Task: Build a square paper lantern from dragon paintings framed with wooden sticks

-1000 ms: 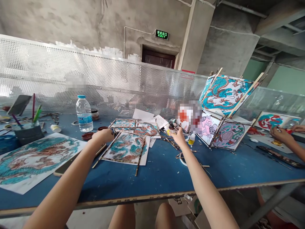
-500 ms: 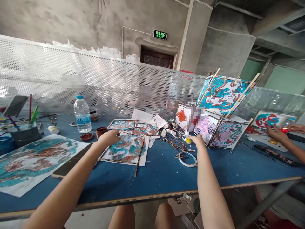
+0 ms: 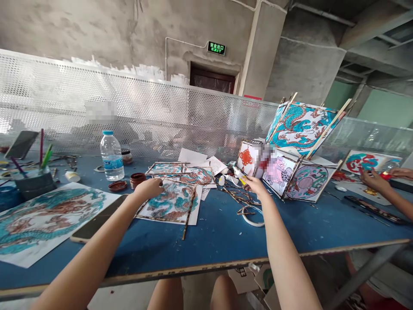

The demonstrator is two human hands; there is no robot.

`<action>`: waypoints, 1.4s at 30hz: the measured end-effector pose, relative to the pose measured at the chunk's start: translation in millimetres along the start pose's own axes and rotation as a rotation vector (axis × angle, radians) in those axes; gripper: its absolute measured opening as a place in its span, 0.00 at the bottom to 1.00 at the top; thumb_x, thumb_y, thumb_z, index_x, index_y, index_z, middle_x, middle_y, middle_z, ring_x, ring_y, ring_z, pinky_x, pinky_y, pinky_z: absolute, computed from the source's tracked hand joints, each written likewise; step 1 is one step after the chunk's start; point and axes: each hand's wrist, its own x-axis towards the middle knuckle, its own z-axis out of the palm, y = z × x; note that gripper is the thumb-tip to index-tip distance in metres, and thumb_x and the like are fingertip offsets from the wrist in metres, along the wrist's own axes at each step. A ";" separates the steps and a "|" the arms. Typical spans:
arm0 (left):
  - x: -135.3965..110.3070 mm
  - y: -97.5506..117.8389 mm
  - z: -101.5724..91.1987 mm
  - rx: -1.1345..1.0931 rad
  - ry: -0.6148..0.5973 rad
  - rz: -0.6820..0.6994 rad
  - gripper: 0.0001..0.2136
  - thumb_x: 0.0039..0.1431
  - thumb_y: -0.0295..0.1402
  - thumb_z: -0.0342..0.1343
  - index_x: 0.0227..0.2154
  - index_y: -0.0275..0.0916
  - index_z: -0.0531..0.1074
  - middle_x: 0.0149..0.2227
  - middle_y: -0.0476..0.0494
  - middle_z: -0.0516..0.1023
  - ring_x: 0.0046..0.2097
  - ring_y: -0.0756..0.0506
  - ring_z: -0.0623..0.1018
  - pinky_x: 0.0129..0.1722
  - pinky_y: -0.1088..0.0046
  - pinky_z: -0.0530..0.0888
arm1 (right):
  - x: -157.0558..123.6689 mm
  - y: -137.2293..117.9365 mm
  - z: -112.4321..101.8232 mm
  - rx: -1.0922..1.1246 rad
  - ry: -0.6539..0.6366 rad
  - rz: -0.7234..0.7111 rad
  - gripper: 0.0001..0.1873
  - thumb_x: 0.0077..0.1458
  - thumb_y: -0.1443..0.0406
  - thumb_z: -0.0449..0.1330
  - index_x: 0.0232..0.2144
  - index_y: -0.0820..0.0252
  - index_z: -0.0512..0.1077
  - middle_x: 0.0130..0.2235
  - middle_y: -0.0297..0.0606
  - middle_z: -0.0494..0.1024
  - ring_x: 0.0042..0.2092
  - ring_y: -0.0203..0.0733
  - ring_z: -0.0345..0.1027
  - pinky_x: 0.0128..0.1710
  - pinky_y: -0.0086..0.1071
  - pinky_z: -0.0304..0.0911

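Note:
My right hand (image 3: 255, 186) is closed around a small white glue bottle (image 3: 239, 175) with a yellow label, which is tilted with its top toward the left. My left hand (image 3: 149, 188) rests at the upper left corner of a dragon picture (image 3: 172, 202) painted in teal and brown. Its fingers are curled; what they pinch, if anything, is hidden. A dark thin stick (image 3: 189, 211) lies along the picture's right edge and juts past its bottom. Behind it lie smaller painted panels (image 3: 196, 175) edged with sticks.
A roll of white tape (image 3: 253, 216) and loose sticks (image 3: 237, 196) lie near my right hand. A lantern-like paper frame (image 3: 306, 181) stands right. Left are a water bottle (image 3: 112, 157), brown paint jar (image 3: 137, 178), phone (image 3: 98, 219) and larger painting (image 3: 48, 215). Another person's hand (image 3: 376, 181) works far right.
The glue bottle stood upright by my right hand; now it is tipped and has shifted left and up with that hand. My left hand has hardly moved.

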 end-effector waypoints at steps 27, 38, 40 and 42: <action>-28.1 85.5 15.1 -1.227 -0.251 0.570 0.25 0.47 0.41 0.60 0.48 0.35 0.69 0.41 0.40 0.77 0.45 0.41 0.74 0.46 0.64 0.68 | -80.7 -58.1 114.0 0.452 -0.613 -0.386 0.20 0.43 0.62 0.65 0.42 0.53 0.70 0.40 0.33 0.75 0.42 0.40 0.68 0.44 0.33 0.62; -32.1 89.5 13.7 -1.211 -0.247 0.561 0.24 0.48 0.44 0.58 0.46 0.35 0.70 0.40 0.40 0.77 0.44 0.40 0.74 0.43 0.64 0.68 | -85.4 -58.2 119.9 0.448 -0.458 -0.352 0.19 0.39 0.61 0.67 0.37 0.55 0.72 0.36 0.34 0.76 0.39 0.43 0.69 0.43 0.36 0.63; -30.3 89.3 16.7 -1.193 -0.226 0.561 0.23 0.48 0.44 0.58 0.45 0.35 0.70 0.37 0.41 0.77 0.41 0.41 0.74 0.40 0.66 0.69 | -84.9 -58.4 119.9 0.441 -0.455 -0.352 0.18 0.39 0.61 0.67 0.36 0.56 0.72 0.35 0.34 0.76 0.38 0.43 0.69 0.42 0.36 0.64; -29.2 89.4 18.9 -1.188 -0.206 0.579 0.21 0.48 0.44 0.58 0.42 0.34 0.72 0.33 0.43 0.76 0.38 0.42 0.74 0.37 0.69 0.69 | -84.8 -59.0 119.5 0.440 -0.461 -0.350 0.17 0.39 0.61 0.67 0.35 0.56 0.73 0.34 0.34 0.76 0.38 0.42 0.69 0.41 0.35 0.64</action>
